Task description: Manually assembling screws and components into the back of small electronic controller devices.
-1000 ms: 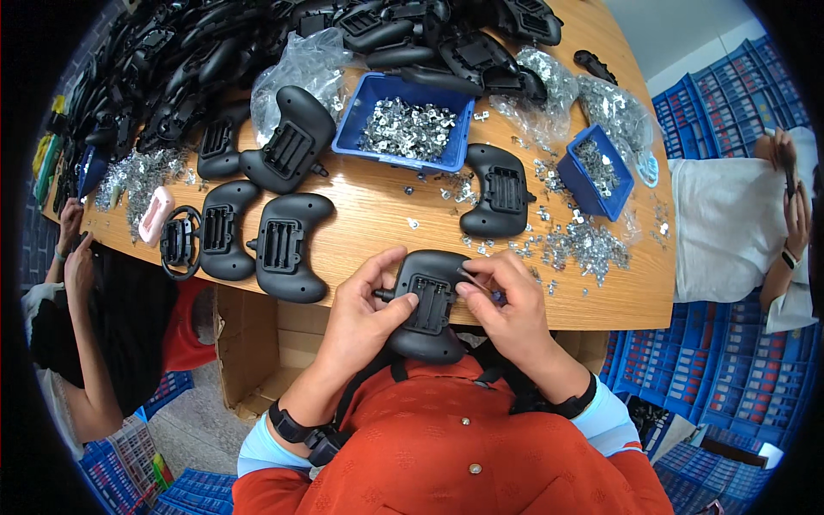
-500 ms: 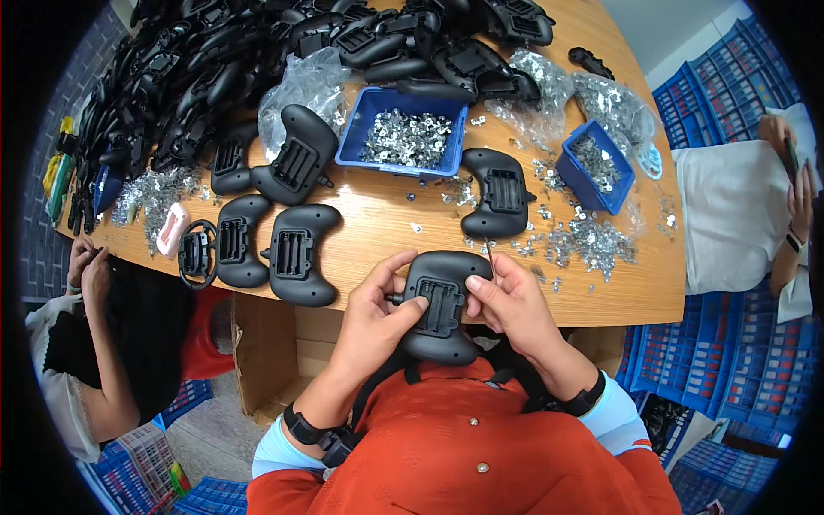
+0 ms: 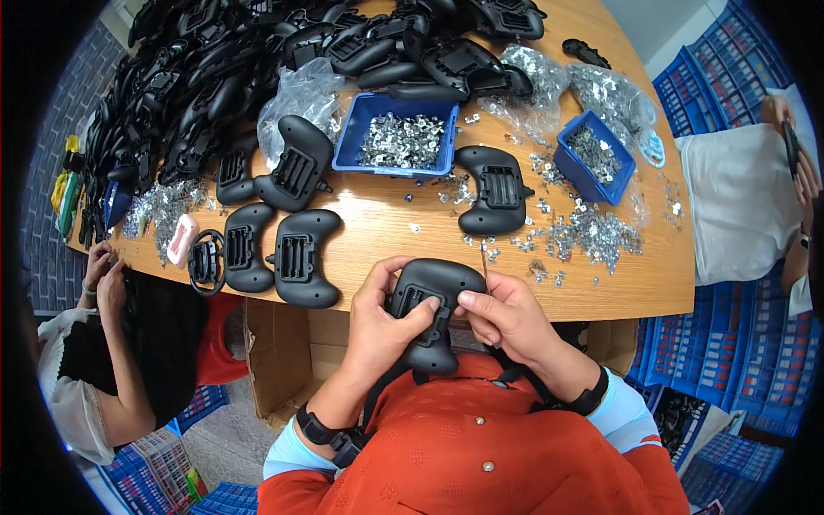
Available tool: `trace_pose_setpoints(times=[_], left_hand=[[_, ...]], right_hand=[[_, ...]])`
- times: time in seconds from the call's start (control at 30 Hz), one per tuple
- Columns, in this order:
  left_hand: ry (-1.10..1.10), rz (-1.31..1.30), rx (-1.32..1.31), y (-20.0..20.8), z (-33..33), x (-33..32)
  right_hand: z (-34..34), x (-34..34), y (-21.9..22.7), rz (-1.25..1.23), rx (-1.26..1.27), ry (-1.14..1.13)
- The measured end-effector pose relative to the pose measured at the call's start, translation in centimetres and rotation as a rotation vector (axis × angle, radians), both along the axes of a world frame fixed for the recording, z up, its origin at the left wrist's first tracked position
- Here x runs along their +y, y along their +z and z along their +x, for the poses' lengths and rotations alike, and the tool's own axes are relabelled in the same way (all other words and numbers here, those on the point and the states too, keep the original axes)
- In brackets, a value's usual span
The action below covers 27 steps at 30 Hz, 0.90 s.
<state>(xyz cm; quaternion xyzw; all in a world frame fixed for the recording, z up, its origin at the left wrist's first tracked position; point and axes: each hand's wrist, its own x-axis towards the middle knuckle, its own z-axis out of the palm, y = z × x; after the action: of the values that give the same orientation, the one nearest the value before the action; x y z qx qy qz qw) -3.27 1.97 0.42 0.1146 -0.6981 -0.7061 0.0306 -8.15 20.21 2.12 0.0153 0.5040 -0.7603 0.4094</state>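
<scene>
My left hand (image 3: 379,314) grips a black game controller shell (image 3: 436,276) near the table's front edge, its thumb pressed into the open battery compartment. A slim metal tool, probably tweezers (image 3: 483,256), stands up from my right hand (image 3: 506,316), which is closed around it. That hand's thumb and fingers are also at the shell's right edge; whether they hold a small part there cannot be made out. Beyond my hands lies another controller shell (image 3: 496,190), its battery slots facing up. A blue bin (image 3: 345,160) farther back contains many small metal contacts.
Several controller shells (image 3: 308,257) lie left of my hands, below a large heap of black shells (image 3: 215,86). A smaller blue bin (image 3: 601,194) stands at right beside loose metal pieces (image 3: 592,240). People sit at left (image 3: 112,369) and stand at right (image 3: 730,206).
The controller shell in my hands has turned and tilted slightly, and its lower end has swung left. My left thumb has moved a little over the compartment. The view has shifted slightly.
</scene>
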Motion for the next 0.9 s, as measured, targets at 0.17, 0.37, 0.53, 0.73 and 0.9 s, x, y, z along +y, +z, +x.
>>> trace_pose_setpoints(times=[0.17,0.37,0.53,0.73,0.9], left_hand=[[0.014,-0.002,0.006,0.17,0.12,0.14],[0.011,0.020,0.024,-0.01,0.10,0.26],[-0.008,0.022,-0.027,0.39,0.11,0.27],[-0.022,0.005,0.002,0.38,-0.04,0.33],[0.006,0.003,0.019,-0.39,0.13,0.62]], right_hand=[[0.00,-0.09,0.26,-0.025,-0.079,0.011],[0.28,-0.11,-0.38,-0.018,-0.114,0.018],[0.32,-0.14,-0.28,-0.050,-0.104,-0.020],[0.52,-0.79,0.04,-0.022,-0.042,-0.102],[0.11,-0.52,-0.30,0.022,-0.064,-0.063]])
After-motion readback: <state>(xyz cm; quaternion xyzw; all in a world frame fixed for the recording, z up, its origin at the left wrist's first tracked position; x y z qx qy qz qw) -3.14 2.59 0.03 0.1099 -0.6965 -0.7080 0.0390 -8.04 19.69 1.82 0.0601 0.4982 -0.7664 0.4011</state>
